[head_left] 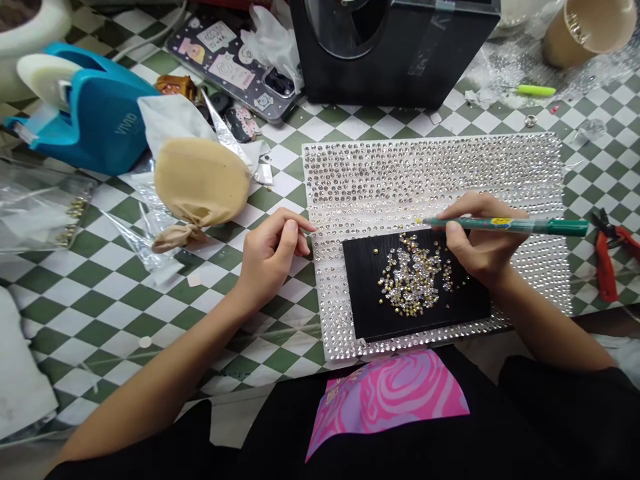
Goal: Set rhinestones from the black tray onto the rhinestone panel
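Note:
My right hand point(480, 237) is closed around a green pen-like tool point(555, 227), its tip over the rhinestone-covered white sheet point(435, 173). A small gold stone point(418, 221) shows at that tip. Under the hand lies a black board point(365, 293) with a heap of silver and gold rhinestones point(413, 277), resting on the sheet. My left hand point(277, 253) rests by the sheet's left edge, fingers curled in loosely and fingertips near the stones. Whether anything small is between its fingers cannot be made out.
A blue tape dispenser point(110, 113), a tan cloth-wrapped pad point(203, 180) and a phone point(235, 67) lie to the left. A black box point(400, 60) stands behind the sheet. Red-handled pliers point(606, 267), a cup point(565, 40) and a green-handled tool point(536, 90) are right.

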Available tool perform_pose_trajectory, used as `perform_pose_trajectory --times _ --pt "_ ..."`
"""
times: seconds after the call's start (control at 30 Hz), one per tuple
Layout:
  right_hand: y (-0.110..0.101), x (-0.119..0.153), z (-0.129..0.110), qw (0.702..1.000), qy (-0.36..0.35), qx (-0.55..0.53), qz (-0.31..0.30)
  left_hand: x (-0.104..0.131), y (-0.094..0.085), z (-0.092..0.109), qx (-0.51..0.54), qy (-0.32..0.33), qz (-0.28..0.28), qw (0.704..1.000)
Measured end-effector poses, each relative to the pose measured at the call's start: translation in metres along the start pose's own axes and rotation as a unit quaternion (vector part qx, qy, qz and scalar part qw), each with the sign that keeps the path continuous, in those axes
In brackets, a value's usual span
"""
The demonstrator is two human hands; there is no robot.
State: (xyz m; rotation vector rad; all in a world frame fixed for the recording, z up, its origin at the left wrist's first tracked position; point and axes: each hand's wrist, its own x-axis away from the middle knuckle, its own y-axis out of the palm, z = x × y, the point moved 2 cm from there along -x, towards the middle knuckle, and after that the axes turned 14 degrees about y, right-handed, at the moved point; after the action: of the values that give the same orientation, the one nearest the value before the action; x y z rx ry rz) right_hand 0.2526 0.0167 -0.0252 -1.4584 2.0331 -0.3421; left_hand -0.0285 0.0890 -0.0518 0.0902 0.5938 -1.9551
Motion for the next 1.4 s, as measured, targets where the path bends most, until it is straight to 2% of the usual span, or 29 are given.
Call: perform_pose_trajectory --times 0.23,0.47,0.53,0.6,0.67,0.73,0.93,1.3,1.4 --pt "-0.002 0.0 -0.004 0.998 -0.013 -0.041 -0.041 0.001 -0.001 -0.002 -0.003 -0.009 -0.002 1.0" --pt "-0.001 0.0 -0.004 0.997 -0.018 -0.03 -0.063 0.001 -0.001 0.002 -0.012 -0.017 -0.007 1.0" --pt "-0.001 0.001 -0.003 0.998 -0.023 -0.038 -0.047 0.001 -0.001 0.002 -0.013 -0.016 -0.007 1.0" --pt "-0.001 0.001 -0.002 0.999 -0.025 -0.04 0.002 0.001 -0.001 0.001 -0.009 -0.013 -0.005 1.0" --pt "-0.001 0.0 0.0 0.998 -0.016 -0.016 0.055 0.001 0.0 0.001 -0.006 -0.011 -0.004 1.0" --pt "0.001 -0.001 0.002 0.997 -0.001 0.018 0.075 0.0 0.0 0.0 -0.007 -0.011 -0.004 1.0" --pt "0.004 -0.003 0.007 0.997 0.037 0.048 0.042 0.001 -0.001 0.0 -0.002 -0.021 -0.006 1.0" --pt "0.005 -0.006 0.0 0.997 0.036 0.067 0.025 0.001 0.0 -0.001 0.001 -0.029 -0.004 1.0" --pt "0.003 -0.004 0.001 0.997 0.028 0.053 0.039 0.0 0.0 0.0 -0.007 -0.032 -0.004 0.999"
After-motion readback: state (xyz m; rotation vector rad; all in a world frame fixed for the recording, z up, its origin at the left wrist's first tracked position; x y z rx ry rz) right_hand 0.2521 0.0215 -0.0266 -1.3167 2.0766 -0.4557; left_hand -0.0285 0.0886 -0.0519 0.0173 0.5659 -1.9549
